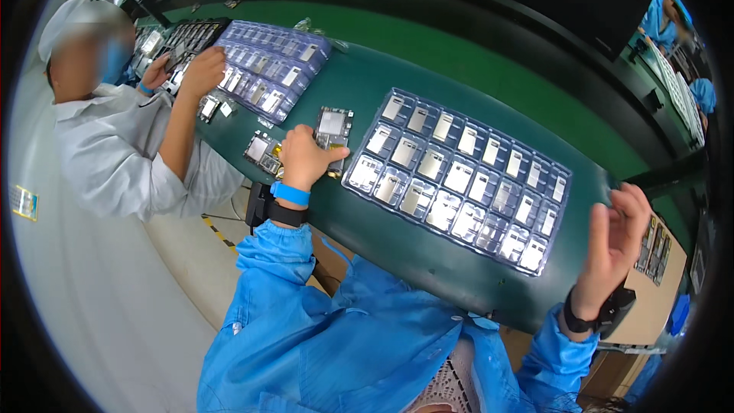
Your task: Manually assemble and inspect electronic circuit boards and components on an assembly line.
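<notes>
My left hand [305, 159] rests over the near left part of the table, between two small circuit boards with silver shields. Its thumb stretches out over the lower part of the right board [332, 122]; its curled fingers lie beside the left board [260, 147] and are partly hidden. Thumb and fingers are apart, and no held thing shows. My right hand [614, 239] is raised off the right table edge, fingers loosely bent and apart, with nothing seen in it. Between my hands lies a clear plastic tray [475, 154] with rows of pockets holding silver metal pieces.
On the left, a co-worker in a pale coat handles parts next to another clear tray [267, 69] on the green table [382, 237]. To my right, more boards [654, 248] lie on a tan surface [646, 310]. Dark screens [589, 0] stand beyond the green floor strip.
</notes>
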Action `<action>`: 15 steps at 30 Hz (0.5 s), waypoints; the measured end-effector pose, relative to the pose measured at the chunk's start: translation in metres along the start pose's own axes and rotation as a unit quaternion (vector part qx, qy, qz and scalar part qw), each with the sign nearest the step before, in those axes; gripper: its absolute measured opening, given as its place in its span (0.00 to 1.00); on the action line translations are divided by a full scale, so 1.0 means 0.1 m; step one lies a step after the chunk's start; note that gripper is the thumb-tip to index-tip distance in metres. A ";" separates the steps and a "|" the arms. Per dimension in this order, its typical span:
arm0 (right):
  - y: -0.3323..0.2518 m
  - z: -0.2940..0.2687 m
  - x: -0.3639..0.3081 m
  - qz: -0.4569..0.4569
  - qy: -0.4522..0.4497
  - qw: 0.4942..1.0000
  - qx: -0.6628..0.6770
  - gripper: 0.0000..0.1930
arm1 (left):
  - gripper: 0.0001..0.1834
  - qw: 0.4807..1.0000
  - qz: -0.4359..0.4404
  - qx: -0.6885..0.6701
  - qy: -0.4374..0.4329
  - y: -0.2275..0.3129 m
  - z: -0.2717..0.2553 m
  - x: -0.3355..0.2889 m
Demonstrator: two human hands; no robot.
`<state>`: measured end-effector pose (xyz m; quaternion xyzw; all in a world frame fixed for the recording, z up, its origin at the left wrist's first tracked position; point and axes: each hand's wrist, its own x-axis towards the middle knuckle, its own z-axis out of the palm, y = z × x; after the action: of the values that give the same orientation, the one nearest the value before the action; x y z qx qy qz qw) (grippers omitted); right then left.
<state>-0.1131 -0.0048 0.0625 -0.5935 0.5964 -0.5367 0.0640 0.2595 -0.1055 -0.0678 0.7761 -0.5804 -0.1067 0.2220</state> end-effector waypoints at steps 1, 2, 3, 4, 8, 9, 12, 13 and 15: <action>-0.03 0.06 -0.03 -0.004 -0.008 1.000 0.012 0.11 | 0.40 1.000 0.003 -0.005 0.017 0.01 0.00 0.01; -0.04 0.12 -0.05 -0.010 -0.016 0.999 0.026 0.11 | 0.39 0.999 0.005 -0.009 0.036 0.01 0.00 0.03; -0.05 0.16 -0.08 -0.003 -0.028 0.999 0.033 0.11 | 0.33 0.997 0.033 -0.028 0.061 0.03 0.02 0.04; -0.07 0.20 -0.10 0.002 -0.041 0.998 0.041 0.10 | 0.33 0.997 0.037 -0.027 0.059 0.04 0.00 0.03; 0.00 0.26 -0.20 0.032 -0.082 0.994 0.057 0.09 | 0.20 0.964 0.044 -0.242 0.101 0.35 -0.15 -0.07; 0.04 0.28 -0.22 0.039 -0.090 0.993 0.065 0.09 | 0.19 0.954 0.056 -0.278 0.098 0.40 -0.16 -0.08; 0.09 0.23 -0.30 0.075 -0.149 0.984 0.063 0.15 | 0.18 0.942 0.110 -0.318 -0.005 0.84 -0.36 -0.27; 0.07 0.28 -0.31 0.081 -0.178 0.976 0.093 0.18 | 0.18 0.937 0.141 -0.309 -0.087 0.99 -0.45 -0.41; -0.06 0.28 -0.39 0.147 -0.257 0.944 0.147 0.23 | 0.19 0.880 0.116 -0.350 -0.300 1.30 -0.56 -0.72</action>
<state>-0.0781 0.0115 0.0333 -0.6008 0.5545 -0.4328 0.3797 0.1507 -0.0541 0.0359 0.5062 -0.6299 -0.5037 0.3053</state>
